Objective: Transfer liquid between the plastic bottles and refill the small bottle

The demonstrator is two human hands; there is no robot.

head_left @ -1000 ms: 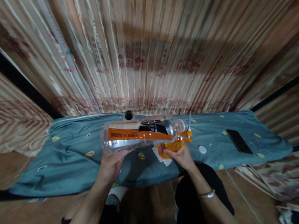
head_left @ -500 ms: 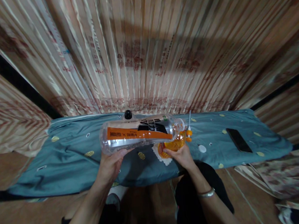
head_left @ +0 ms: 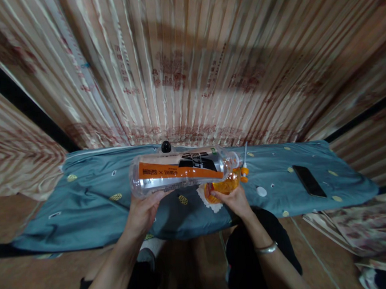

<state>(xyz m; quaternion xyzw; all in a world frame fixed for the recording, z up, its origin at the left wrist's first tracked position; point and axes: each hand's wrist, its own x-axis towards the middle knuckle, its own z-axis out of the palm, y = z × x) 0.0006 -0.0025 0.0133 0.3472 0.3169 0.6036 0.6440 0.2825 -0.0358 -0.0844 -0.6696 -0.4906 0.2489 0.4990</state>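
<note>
My left hand (head_left: 147, 206) is closed under the base end of a large clear plastic drink bottle (head_left: 178, 170) with a silver, orange and black label. The bottle lies nearly level, its neck toward the right. My right hand (head_left: 234, 199) grips a smaller bottle of orange liquid (head_left: 224, 185) just below the large bottle's neck. An orange cap piece with a thin white tube (head_left: 245, 171) shows beside the neck; whether it is fixed to either bottle I cannot tell. Under the orange bottle is a scalloped white paper piece (head_left: 213, 204).
A teal cloth with yellow prints (head_left: 92, 188) covers the narrow table. A dark phone (head_left: 308, 181) lies on the right and a white round disc (head_left: 261, 191) left of it. Behind the large bottle shows a black round knob (head_left: 166, 146). A pleated curtain (head_left: 186, 65) hangs close behind.
Almost nothing differs. Both hands and both bottles keep their places, with only a very slight shift of the view.
</note>
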